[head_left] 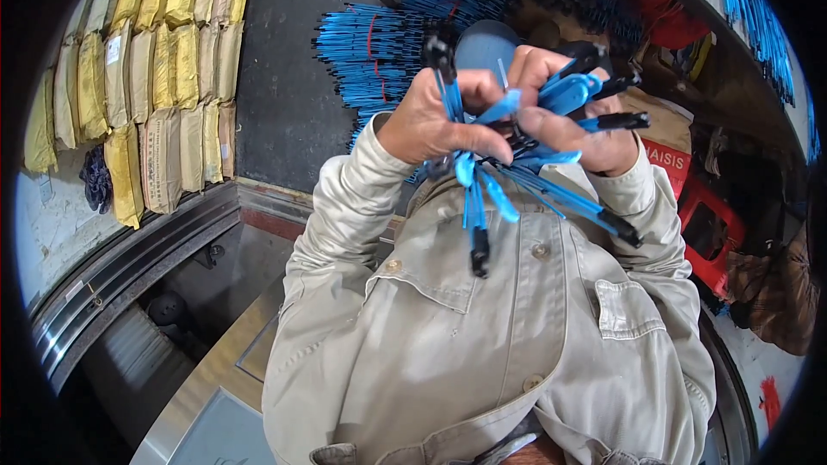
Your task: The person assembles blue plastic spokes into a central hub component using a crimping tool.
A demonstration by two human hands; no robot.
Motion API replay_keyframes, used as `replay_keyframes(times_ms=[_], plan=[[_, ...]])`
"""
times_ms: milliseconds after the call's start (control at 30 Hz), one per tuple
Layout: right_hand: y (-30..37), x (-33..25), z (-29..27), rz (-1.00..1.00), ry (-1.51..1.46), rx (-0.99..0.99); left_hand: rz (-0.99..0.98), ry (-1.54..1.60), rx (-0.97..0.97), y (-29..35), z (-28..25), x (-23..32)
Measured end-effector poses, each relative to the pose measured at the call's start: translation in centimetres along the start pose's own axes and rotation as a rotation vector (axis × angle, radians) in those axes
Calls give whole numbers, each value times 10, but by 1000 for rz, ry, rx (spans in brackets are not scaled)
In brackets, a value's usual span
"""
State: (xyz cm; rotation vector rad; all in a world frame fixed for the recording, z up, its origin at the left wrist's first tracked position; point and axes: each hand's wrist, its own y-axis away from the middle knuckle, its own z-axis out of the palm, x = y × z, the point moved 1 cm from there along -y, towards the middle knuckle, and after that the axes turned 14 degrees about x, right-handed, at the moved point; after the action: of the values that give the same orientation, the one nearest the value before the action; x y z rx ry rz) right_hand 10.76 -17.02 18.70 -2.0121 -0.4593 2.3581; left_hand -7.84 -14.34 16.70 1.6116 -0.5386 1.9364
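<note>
A spread bunch of thin blue sticks [497,197] with black ends and some flat, rounded blue pieces is held between my two hands in front of my chest. My left hand [431,120] is closed on the bunch, its thumb pressed toward the middle and some sticks rising beside its fingers. My right hand [594,133] is closed around the other side, with several black ends poking out past its fingers. Both hands meet near the centre, where the sticks cross and hide some fingertips. The sticks point in many directions, some downward against my beige jacket.
Bundles of similar blue sticks [366,45] tied with red bands lie beyond my hands. At the left, brown and yellow wrapped packages [159,69] stand in rows. A red plastic stool [717,237] is at the right. More blue sticks [754,21] lie on a surface at the upper right.
</note>
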Motion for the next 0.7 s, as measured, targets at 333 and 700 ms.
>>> replay_keyframes(times_ms=[333,700], plan=[[7,-4,11,25,-28,-26,-258,301,129,19,14,1],[7,-10,4,286,-12,200,47,69,45,12,-1,1]])
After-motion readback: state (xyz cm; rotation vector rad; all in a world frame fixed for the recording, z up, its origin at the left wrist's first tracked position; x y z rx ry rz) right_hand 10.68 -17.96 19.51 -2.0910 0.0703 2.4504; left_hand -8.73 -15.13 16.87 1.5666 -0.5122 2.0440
